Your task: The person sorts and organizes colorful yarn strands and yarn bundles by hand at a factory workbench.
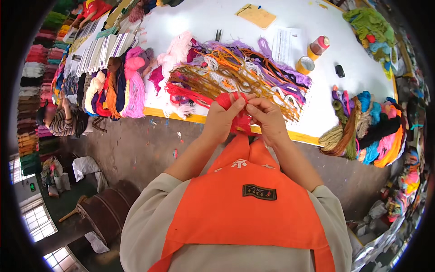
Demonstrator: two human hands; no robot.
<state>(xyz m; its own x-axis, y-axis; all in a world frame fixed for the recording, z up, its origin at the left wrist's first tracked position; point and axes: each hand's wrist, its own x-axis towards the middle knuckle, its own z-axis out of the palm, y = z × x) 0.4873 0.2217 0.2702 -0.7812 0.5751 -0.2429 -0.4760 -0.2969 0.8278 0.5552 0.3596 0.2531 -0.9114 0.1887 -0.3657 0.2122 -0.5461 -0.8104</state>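
Both my hands meet over the near edge of the white table [312, 119], in front of my orange apron. Red yarn [224, 100] is wrapped around the fingers of my left hand [222, 119], whose thumb presses on it. My right hand [266, 117] is closed beside it, thumb and fingertips pinching at the same red yarn. Some of the yarn hangs below the hands. Just beyond them lies a wide pile of cut yarn bundles [235, 75] in brown, orange, purple, white and black. Pale pink yarn [174, 50] lies at its left end.
Scissors [218, 35], a tan pad [256, 16], a printed sheet [288, 45], a yarn cone [319, 45], a tape roll [305, 65] and a small black object [340, 71] lie beyond the pile. Coloured skeins [367, 127] hang at the right edge. Two people work at the left.
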